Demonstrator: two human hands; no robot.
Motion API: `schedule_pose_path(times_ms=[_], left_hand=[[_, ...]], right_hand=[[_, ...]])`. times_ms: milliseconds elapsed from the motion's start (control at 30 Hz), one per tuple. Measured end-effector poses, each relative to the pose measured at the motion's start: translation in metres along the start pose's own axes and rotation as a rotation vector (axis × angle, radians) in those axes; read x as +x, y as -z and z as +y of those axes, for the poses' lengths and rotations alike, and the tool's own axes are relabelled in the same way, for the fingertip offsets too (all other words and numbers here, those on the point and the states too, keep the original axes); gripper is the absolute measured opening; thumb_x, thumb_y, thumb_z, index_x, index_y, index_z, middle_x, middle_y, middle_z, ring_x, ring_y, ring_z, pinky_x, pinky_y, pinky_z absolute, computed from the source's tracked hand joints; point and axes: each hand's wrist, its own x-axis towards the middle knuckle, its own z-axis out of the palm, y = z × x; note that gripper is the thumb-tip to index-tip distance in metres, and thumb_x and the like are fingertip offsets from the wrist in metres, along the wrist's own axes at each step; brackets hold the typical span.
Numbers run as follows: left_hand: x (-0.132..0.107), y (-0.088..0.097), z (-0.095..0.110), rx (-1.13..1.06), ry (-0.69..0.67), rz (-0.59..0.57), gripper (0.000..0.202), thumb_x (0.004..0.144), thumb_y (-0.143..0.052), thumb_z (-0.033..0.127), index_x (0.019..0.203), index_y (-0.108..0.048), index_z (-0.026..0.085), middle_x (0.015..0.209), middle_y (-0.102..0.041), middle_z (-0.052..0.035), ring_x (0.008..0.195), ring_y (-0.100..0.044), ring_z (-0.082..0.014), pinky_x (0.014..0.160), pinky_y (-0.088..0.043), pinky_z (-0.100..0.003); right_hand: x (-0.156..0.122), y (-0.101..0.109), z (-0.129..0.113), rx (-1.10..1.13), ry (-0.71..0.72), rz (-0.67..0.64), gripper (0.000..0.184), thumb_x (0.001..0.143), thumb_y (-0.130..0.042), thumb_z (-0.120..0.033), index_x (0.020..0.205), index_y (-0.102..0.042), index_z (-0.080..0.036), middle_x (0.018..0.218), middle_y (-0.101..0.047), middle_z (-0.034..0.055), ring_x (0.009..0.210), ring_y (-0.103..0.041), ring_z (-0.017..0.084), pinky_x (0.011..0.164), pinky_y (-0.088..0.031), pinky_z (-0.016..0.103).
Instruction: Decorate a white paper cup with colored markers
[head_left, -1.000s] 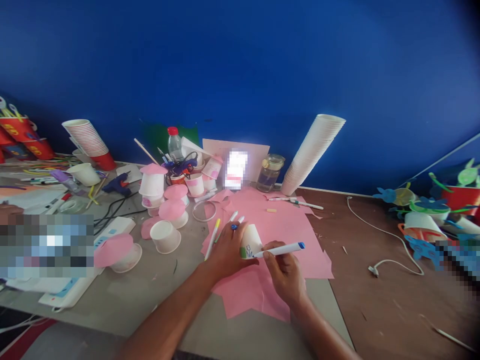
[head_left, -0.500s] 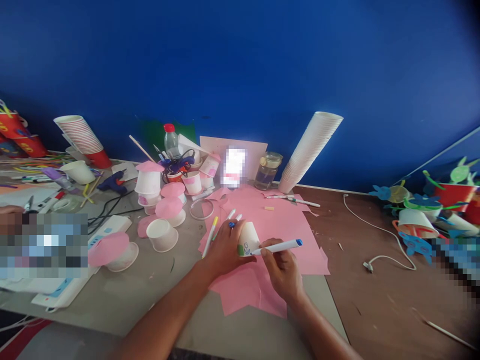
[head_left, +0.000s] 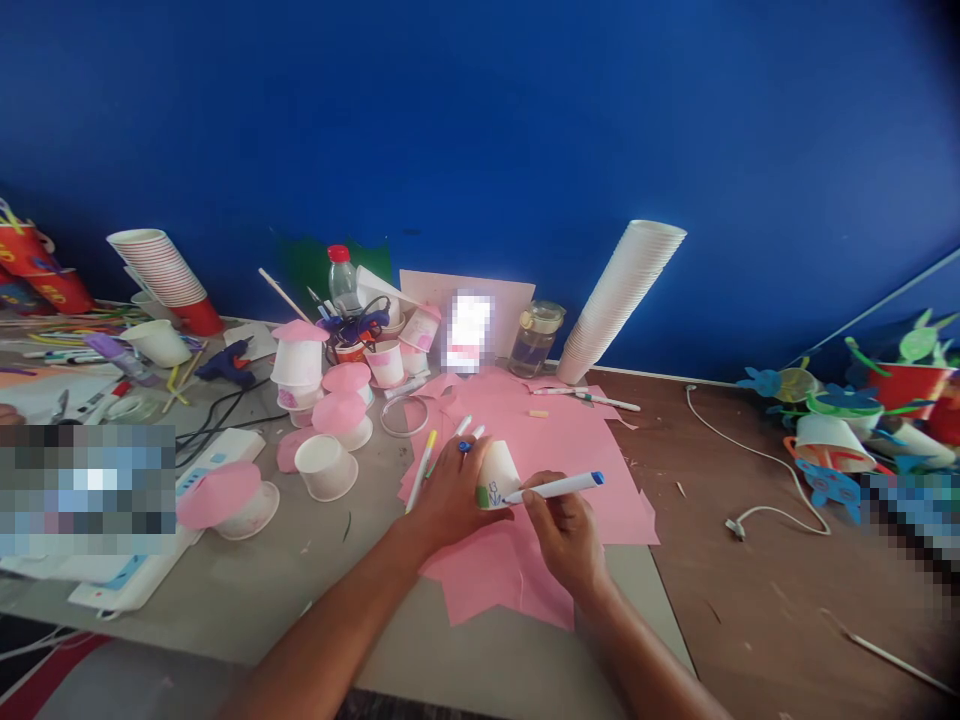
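My left hand (head_left: 448, 492) is wrapped round a small white paper cup (head_left: 497, 473) lying on its side, and also holds several markers that stick out past the fingers. The cup bears a green patch and a small blue drawing. My right hand (head_left: 568, 535) pinches a white marker with a blue end (head_left: 559, 488), its tip touching the cup's side. Both hands rest over pink paper sheets (head_left: 570, 450) on the table.
Left of the hands stand white cups with pink lids (head_left: 330, 420), a blue glue gun (head_left: 229, 364) and cables. A tall leaning stack of white cups (head_left: 622, 300), a glass jar (head_left: 534, 340) and a bottle (head_left: 343, 280) line the blue wall. A white cable (head_left: 757, 470) lies right.
The hands, cup and marker stay together with only small shifts; the marker tip keeps moving on the cup's side. The view has drifted slightly.
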Motion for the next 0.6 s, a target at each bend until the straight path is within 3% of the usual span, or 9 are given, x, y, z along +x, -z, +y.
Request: schedule_pose_path(times_ms=[300,600], left_hand=[[-0.0001,-0.0009,-0.0018,0.026,-0.013,-0.01,0.106,0.06,-0.086,0.046,0.145,-0.026,0.026,0.147,-0.039,-0.0164,0.138,-0.034,-0.0374,0.108,-0.037,-0.058],[0.0007,-0.0002,-0.001,0.019,-0.029,0.014,0.104,0.06,-0.085,0.05,0.144,-0.029,0.025,0.144,-0.042,-0.0175,0.138,-0.035,-0.0382,0.106,-0.038,-0.058]], right_hand=[[-0.002,0.0004,0.0037,0.109,-0.029,0.026,0.008,0.09,-0.053,-0.021,0.084,-0.058,-0.021,0.073,-0.063,0.0015,0.061,-0.058,0.014,0.052,-0.045,0.024],[0.0003,0.0007,-0.0022,0.027,-0.008,-0.003,0.01,0.088,-0.052,-0.021,0.08,-0.058,-0.02,0.071,-0.064,0.0024,0.061,-0.059,0.015,0.054,-0.048,0.025]])
